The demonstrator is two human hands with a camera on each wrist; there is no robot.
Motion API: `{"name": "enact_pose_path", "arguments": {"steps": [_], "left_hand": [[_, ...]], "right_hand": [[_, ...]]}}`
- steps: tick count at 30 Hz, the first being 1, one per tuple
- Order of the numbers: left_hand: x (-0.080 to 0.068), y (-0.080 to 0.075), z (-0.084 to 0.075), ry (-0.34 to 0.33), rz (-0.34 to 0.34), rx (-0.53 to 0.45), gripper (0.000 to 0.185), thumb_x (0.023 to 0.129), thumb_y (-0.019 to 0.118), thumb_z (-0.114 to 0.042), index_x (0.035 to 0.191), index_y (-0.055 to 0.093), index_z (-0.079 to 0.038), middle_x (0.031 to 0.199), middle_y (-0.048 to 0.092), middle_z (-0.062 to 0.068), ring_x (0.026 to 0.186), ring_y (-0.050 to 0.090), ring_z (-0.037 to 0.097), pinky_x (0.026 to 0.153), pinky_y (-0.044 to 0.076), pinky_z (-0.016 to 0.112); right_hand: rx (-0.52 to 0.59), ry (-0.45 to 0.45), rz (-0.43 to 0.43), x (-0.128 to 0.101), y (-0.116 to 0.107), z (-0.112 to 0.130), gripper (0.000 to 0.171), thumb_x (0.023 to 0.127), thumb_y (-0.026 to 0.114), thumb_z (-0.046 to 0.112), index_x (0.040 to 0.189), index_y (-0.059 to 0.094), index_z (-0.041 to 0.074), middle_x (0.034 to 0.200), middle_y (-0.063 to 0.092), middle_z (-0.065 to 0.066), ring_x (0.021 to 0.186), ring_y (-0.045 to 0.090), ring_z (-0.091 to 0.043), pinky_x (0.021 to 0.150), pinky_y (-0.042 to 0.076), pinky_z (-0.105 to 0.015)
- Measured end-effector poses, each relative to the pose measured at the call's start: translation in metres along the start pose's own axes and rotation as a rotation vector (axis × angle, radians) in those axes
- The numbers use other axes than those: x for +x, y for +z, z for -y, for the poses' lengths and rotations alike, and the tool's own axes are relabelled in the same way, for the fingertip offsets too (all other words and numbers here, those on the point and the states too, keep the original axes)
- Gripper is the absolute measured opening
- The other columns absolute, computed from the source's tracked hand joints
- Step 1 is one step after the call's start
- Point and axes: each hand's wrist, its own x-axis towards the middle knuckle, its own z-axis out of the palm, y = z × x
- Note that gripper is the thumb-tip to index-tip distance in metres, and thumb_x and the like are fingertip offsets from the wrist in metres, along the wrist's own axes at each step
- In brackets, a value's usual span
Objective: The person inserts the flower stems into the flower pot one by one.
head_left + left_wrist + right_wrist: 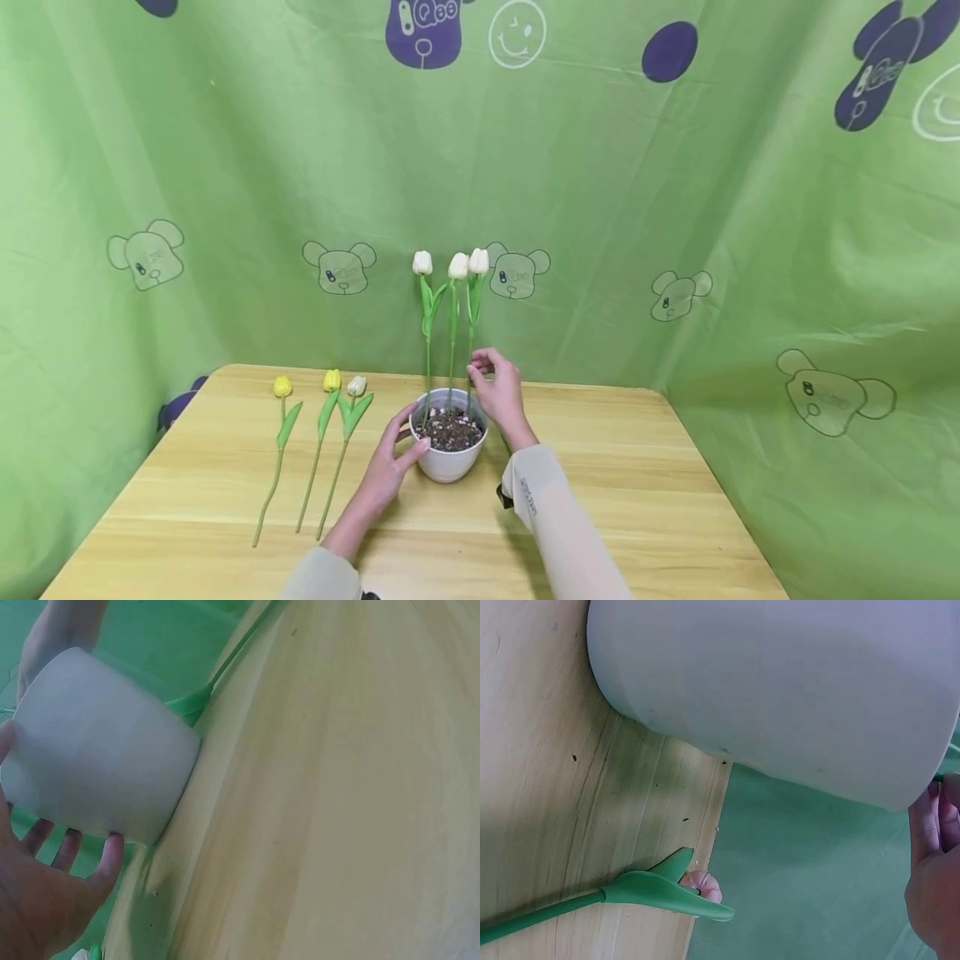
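Nearest the head camera: two sleeved forearms coming in from the bottom edge. Then left to right: three loose tulips (315, 450) lie flat on the wooden table (637, 500), two yellow heads and one white, well apart from the pot. Left hand (392, 467) cups the left wall of the white pot (447, 467), fingers curled round its rim. Pot sits mid-table, filled with dark soil and pebbles (three white tulips stand upright in it). Right hand (498, 392) is above the pot's right rim, fingertips pinching the rightmost stem (470, 367). Green printed cloth (675, 208) behind and to both sides.
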Motion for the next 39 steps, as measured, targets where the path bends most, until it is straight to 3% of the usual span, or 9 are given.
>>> {"name": "enact_pose_path", "arguments": {"steps": [28, 39], "left_hand": [[0.0018, 0.0004, 0.0030, 0.018, -0.002, 0.006, 0.068, 0.099, 0.069, -0.031, 0.160, 0.037, -0.029, 0.167, 0.031, 0.014, 0.143, 0.043, 0.044, 0.109, 0.046, 0.066], [0.0020, 0.0001, 0.0033, 0.022, -0.009, 0.016, 0.067, 0.100, 0.068, -0.030, 0.159, 0.038, -0.029, 0.167, 0.033, 0.014, 0.143, 0.043, 0.045, 0.109, 0.045, 0.067]], "right_hand": [[-0.027, 0.034, 0.023, 0.0067, 0.0019, -0.0015, 0.026, 0.095, 0.071, 0.003, 0.119, 0.068, -0.003, 0.107, 0.073, -0.016, 0.099, 0.068, -0.030, 0.093, 0.060, -0.041], [0.010, 0.017, 0.018, 0.0072, 0.0058, -0.0004, 0.030, 0.095, 0.070, 0.001, 0.124, 0.068, 0.000, 0.108, 0.073, -0.016, 0.097, 0.069, -0.029, 0.086, 0.063, -0.034]]}}
